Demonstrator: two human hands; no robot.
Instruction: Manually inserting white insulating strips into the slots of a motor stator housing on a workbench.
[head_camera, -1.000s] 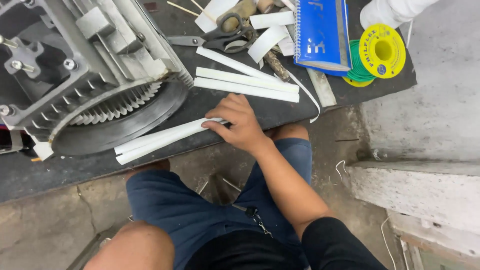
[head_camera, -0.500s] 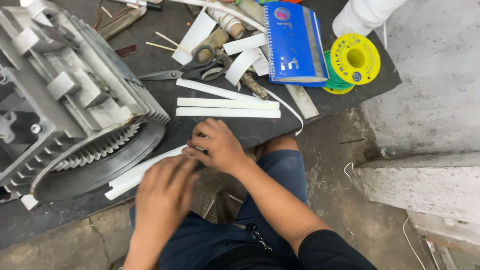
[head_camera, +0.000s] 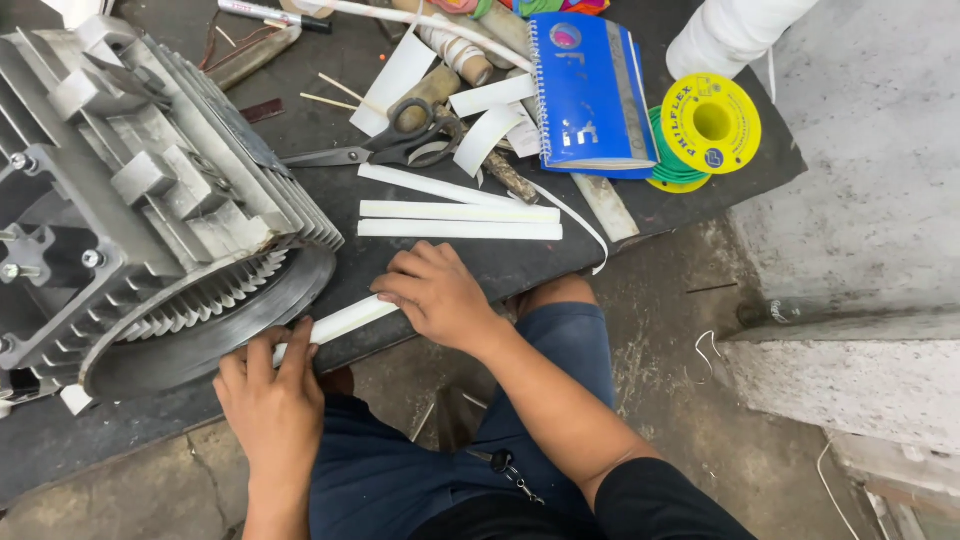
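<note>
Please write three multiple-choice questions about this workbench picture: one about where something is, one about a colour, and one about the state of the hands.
1. Where do the scissors lie?
A. On the floor
B. On the dark table, left of the notebook
C. Inside the metal housing

2. What colour is the cover of the spiral notebook?
A. Blue
B. Red
C. Black

3. What are the two hands doing?
A. Both hang free in the air
B. Both press on one long white strip at the table edge
C. Each holds a pair of scissors

Answers:
1. B, they rest on the table between the ribbed metal housing and the notebook.
2. A, the cover is plainly blue.
3. B, the left hand and right hand lie on either end of the white strip.
</note>
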